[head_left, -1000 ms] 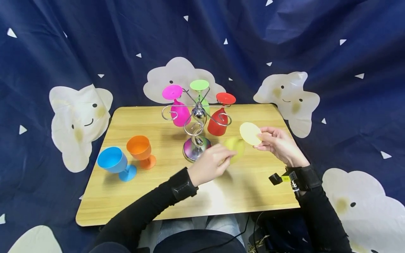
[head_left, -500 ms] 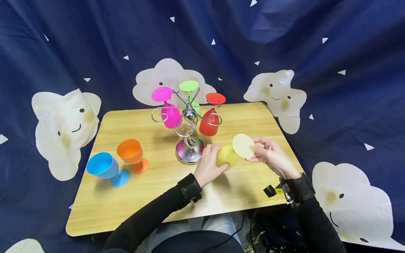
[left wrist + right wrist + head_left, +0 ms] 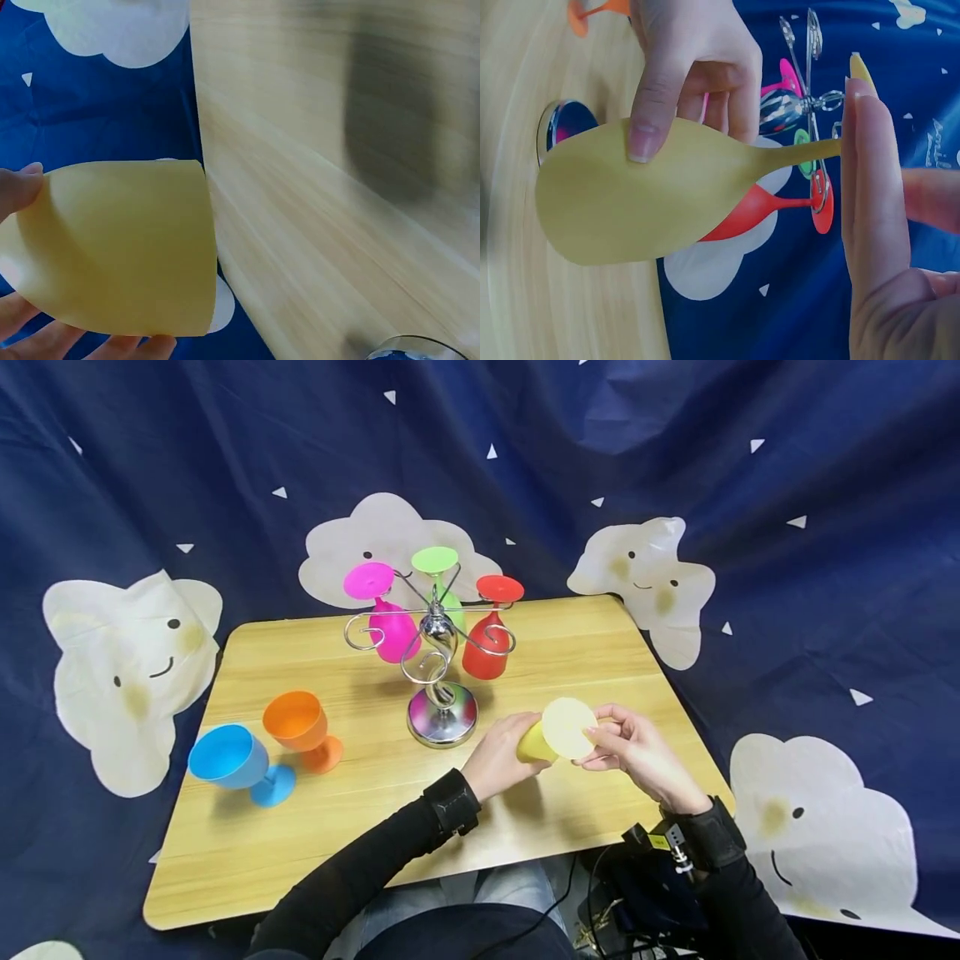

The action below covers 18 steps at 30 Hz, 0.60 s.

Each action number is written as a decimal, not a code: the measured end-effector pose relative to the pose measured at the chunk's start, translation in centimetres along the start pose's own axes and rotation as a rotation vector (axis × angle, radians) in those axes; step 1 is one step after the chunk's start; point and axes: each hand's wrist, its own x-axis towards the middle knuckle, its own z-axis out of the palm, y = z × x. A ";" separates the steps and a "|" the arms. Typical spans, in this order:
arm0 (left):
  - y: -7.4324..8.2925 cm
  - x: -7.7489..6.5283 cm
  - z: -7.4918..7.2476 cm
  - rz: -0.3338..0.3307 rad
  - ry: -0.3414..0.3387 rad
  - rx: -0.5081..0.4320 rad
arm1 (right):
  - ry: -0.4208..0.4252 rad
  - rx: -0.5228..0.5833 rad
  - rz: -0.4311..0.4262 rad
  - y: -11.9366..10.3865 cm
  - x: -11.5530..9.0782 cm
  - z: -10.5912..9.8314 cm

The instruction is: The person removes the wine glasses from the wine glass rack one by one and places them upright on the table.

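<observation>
A yellow goblet is held above the table's right half, its pale round foot tilted up toward the head camera. My left hand grips the bowl, thumb on one side and fingers on the other, as the right wrist view shows on the goblet. With thumb and fingers, my right hand pinches the foot's edge. The left wrist view shows the bowl from close by. Left of the hands stands a chrome glass rack, with pink, green and red goblets hanging upside down.
An orange goblet and a blue goblet stand on the left part of the wooden table. Behind the table hangs a dark blue curtain with cloud and star shapes. Cables hang below the front edge.
My left hand has gone from loose fingers beside the yellow goblet to gripping its bowl. The right hand, still pinching the foot, has come lower and nearer. The head view has shifted slightly right.
</observation>
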 end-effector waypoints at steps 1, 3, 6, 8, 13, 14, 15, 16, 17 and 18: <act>0.0 0.1 0.0 0.010 0.012 0.000 | 0.001 -0.003 0.011 0.0 0.0 -0.1; -0.1 0.2 -0.1 0.042 0.038 0.007 | 0.010 0.000 0.031 0.2 0.0 -0.3; 0.0 0.5 -0.4 0.107 0.068 0.031 | 0.056 0.004 0.080 0.6 0.2 -0.8; 0.1 0.8 -0.5 0.154 0.078 0.049 | 0.092 0.004 0.124 1.3 0.6 -1.3; 0.2 1.5 -0.7 0.224 0.089 0.085 | 0.050 -0.060 0.238 3.5 2.6 -2.5; 0.2 1.6 -0.6 0.234 0.087 0.092 | 0.010 -0.069 0.256 3.8 3.1 -2.7; 0.2 1.7 -0.5 0.245 0.085 0.097 | -0.026 -0.067 0.279 4.1 3.6 -2.8; 0.2 1.8 -0.4 0.257 0.080 0.103 | -0.069 -0.060 0.305 4.4 4.1 -3.0; 0.2 1.9 -0.3 0.270 0.077 0.109 | -0.096 -0.056 0.342 4.6 4.5 -3.2; 0.2 1.9 -0.1 0.286 0.075 0.116 | -0.122 -0.045 0.382 4.7 4.9 -3.4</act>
